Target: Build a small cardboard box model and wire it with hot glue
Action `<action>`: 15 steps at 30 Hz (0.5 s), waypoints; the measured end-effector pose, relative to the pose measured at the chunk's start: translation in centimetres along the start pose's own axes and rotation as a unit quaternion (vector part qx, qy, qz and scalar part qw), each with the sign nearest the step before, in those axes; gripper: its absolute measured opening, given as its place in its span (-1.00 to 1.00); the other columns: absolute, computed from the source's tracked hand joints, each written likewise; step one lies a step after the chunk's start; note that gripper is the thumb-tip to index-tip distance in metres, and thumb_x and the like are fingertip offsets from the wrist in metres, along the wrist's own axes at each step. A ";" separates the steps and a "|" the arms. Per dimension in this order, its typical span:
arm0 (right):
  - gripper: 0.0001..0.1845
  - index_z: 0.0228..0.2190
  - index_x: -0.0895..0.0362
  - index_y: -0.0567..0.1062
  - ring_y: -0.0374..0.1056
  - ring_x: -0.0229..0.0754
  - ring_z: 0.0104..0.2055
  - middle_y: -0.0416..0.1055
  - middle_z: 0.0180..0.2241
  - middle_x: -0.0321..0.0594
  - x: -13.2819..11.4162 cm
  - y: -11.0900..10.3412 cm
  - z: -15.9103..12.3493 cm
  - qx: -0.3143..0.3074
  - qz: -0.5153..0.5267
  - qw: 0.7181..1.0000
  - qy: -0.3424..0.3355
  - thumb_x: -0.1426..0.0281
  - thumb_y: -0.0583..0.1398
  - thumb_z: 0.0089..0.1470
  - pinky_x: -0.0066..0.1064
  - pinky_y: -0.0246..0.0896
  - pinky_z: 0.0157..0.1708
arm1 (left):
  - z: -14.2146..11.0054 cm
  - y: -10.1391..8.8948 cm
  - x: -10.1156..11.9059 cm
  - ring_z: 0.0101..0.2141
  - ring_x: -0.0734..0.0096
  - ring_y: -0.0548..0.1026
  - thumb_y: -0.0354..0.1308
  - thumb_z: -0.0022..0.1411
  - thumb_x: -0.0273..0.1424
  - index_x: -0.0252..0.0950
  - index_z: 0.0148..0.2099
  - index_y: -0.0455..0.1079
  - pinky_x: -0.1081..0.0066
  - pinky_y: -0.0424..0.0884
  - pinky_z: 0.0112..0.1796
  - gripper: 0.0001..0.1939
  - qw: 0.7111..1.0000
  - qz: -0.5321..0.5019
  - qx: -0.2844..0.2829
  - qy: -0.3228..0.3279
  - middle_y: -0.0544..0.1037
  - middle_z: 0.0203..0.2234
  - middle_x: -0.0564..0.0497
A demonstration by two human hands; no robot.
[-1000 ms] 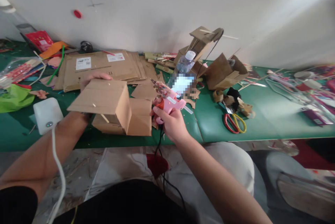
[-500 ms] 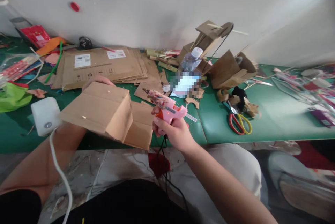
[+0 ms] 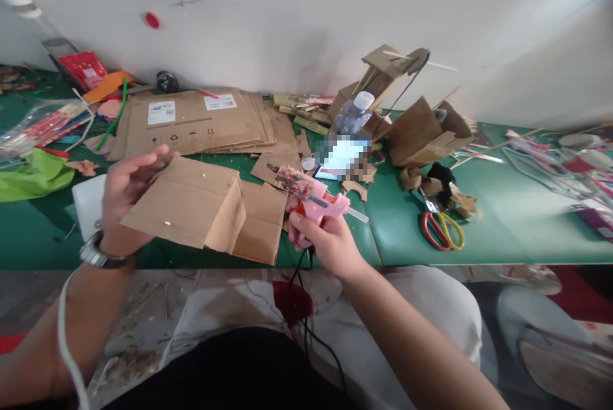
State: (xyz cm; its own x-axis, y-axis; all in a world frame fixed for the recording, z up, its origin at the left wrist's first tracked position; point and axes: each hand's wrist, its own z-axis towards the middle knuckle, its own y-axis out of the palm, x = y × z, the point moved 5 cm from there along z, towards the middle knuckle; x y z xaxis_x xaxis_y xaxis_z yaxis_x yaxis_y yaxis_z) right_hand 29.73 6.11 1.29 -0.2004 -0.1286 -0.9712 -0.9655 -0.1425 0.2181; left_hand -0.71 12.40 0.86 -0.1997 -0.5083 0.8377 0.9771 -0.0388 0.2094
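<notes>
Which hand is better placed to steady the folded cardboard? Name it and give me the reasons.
The left hand, I'd judge: it is open beside the folded cardboard, with no tool visible in it. The right hand is wrapped around the pink glue gun.

A silver-toned wristwatch with darker parts is worn just behind the left hand. A black shirt and pale grey, softly creased trousers are seen below, while the right hand and both forearms are shown bare.
</notes>
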 end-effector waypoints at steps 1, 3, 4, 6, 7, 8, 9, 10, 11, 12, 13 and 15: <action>-0.56 -0.22 0.11 0.41 0.28 -0.34 -0.57 0.33 -0.51 -0.41 -0.1 0.1 -0.1 -0.006 0.010 1.000 0.002 0.08 0.42 0.12 -0.49 0.19 -0.64 | -0.6 -0.5 0.9 0.13 0.13 0.60 0.38 0.18 -0.42 -0.01 0.01 0.64 -0.08 0.40 0.35 -0.66 0.999 0.029 0.024 0.023 0.64 0.13 0.11; -0.57 -0.22 0.10 0.41 0.26 -0.35 -0.59 0.33 -0.52 -0.42 -0.2 0.3 -0.4 -0.023 0.026 0.999 0.009 0.08 0.41 0.13 -0.51 0.17 -0.67 | -1.2 -1.2 2.5 0.13 0.10 0.60 0.29 0.18 -0.33 0.09 -0.04 0.65 -0.20 0.35 0.36 -0.69 0.995 0.040 0.051 0.075 0.68 0.04 0.20; -0.57 -0.22 0.10 0.42 0.26 -0.35 -0.60 0.33 -0.53 -0.42 -0.2 0.4 -0.5 -0.032 0.029 0.999 0.014 0.08 0.41 0.14 -0.51 0.16 -0.68 | -1.3 -1.3 3.3 0.13 0.04 0.60 0.26 0.17 -0.25 0.09 -0.01 0.66 -0.26 0.35 0.35 -0.66 0.991 0.063 0.036 0.109 0.68 0.03 0.19; -0.56 -0.23 0.11 0.42 0.26 -0.36 -0.61 0.34 -0.52 -0.41 -0.4 0.7 -0.8 -0.049 0.029 0.998 0.020 0.07 0.42 0.13 -0.51 0.16 -0.69 | -1.6 -1.3 5.8 0.04 -0.11 0.63 0.24 0.09 0.01 0.11 0.08 0.65 -0.39 0.46 0.20 -0.50 0.938 0.158 0.011 0.308 0.70 0.01 0.14; -0.54 -0.24 0.12 0.42 0.27 -0.36 -0.61 0.34 -0.51 -0.40 -0.5 0.9 -0.9 -0.057 0.028 0.998 0.022 0.05 0.42 0.12 -0.51 0.16 -0.69 | -1.6 -0.7 6.5 0.01 -0.17 0.64 0.27 0.02 0.08 0.09 0.13 0.63 -0.43 0.49 0.14 -0.38 0.896 0.235 -0.048 0.373 0.70 0.02 0.11; -0.54 -0.25 0.12 0.42 0.27 -0.35 -0.61 0.34 -0.52 -0.39 -0.5 1.1 -0.9 -0.063 0.026 0.997 0.025 0.04 0.42 0.12 -0.51 0.16 -0.70 | -1.3 -0.2 6.6 0.05 -0.24 0.63 0.34 -0.06 0.06 0.09 0.19 0.60 -0.45 0.50 0.12 -0.29 0.867 0.307 -0.097 0.381 0.69 0.05 0.10; -0.53 -0.25 0.12 0.42 0.27 -0.35 -0.61 0.35 -0.53 -0.39 -0.6 1.2 -1.0 -0.069 0.025 0.997 0.029 0.03 0.42 0.12 -0.52 0.15 -0.70 | -0.9 0.2 6.8 0.08 -0.29 0.61 0.42 -0.12 -0.01 0.09 0.24 0.56 -0.45 0.52 0.08 -0.20 0.841 0.350 -0.140 0.388 0.67 0.10 0.07; -0.52 -0.25 0.12 0.42 0.27 -0.35 -0.62 0.35 -0.55 -0.40 -0.7 1.4 -1.0 -0.074 0.025 0.996 0.032 0.03 0.42 0.12 -0.52 0.15 -0.70 | -0.5 0.7 6.8 0.12 -0.31 0.59 0.47 -0.14 -0.08 0.08 0.30 0.52 -0.44 0.53 0.09 -0.14 0.823 0.379 -0.192 0.377 0.64 0.15 0.05; -0.51 -0.24 0.12 0.41 0.26 -0.35 -0.63 0.35 -0.57 -0.41 -0.7 1.6 -1.0 -0.079 0.028 0.996 0.034 0.02 0.42 0.12 -0.52 0.16 -0.70 | -0.1 1.0 6.8 0.14 -0.31 0.59 0.49 -0.12 -0.15 0.09 0.33 0.48 -0.43 0.53 0.11 -0.11 0.814 0.397 -0.227 0.357 0.63 0.17 0.04; -0.51 -0.24 0.12 0.41 0.26 -0.35 -0.64 0.34 -0.59 -0.42 -0.8 1.7 -0.9 -0.084 0.034 0.995 0.035 0.02 0.42 0.12 -0.52 0.16 -0.70 | 0.2 1.3 6.8 0.15 -0.28 0.59 0.49 -0.07 -0.19 0.11 0.35 0.45 -0.42 0.52 0.14 -0.12 0.809 0.404 -0.252 0.344 0.63 0.17 0.05; -0.51 -0.24 0.12 0.40 0.25 -0.35 -0.64 0.34 -0.60 -0.43 -0.8 1.9 -0.9 -0.089 0.041 0.995 0.036 0.02 0.42 0.11 -0.52 0.17 -0.70 | 0.4 1.6 6.9 0.14 -0.24 0.60 0.47 -0.01 -0.22 0.12 0.36 0.44 -0.40 0.52 0.15 -0.16 0.809 0.402 -0.270 0.333 0.63 0.16 0.06; -0.50 -0.25 0.11 0.40 0.25 -0.35 -0.65 0.34 -0.60 -0.44 -0.9 2.1 -0.7 -0.088 0.056 0.994 0.034 0.02 0.43 0.10 -0.52 0.18 -0.70 | 0.6 2.0 6.9 0.10 -0.18 0.64 0.42 0.09 -0.24 0.13 0.36 0.43 -0.36 0.55 0.14 -0.23 0.812 0.396 -0.285 0.320 0.64 0.15 0.07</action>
State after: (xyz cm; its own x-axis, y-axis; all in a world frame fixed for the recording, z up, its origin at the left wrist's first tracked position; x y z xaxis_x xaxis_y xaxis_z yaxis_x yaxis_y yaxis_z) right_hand 28.02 5.23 2.64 -0.2868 -0.2192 -0.9326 -0.8925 -0.2926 0.3432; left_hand -0.15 9.34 7.38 0.4093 -0.9039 0.1242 0.6919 0.2188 -0.6880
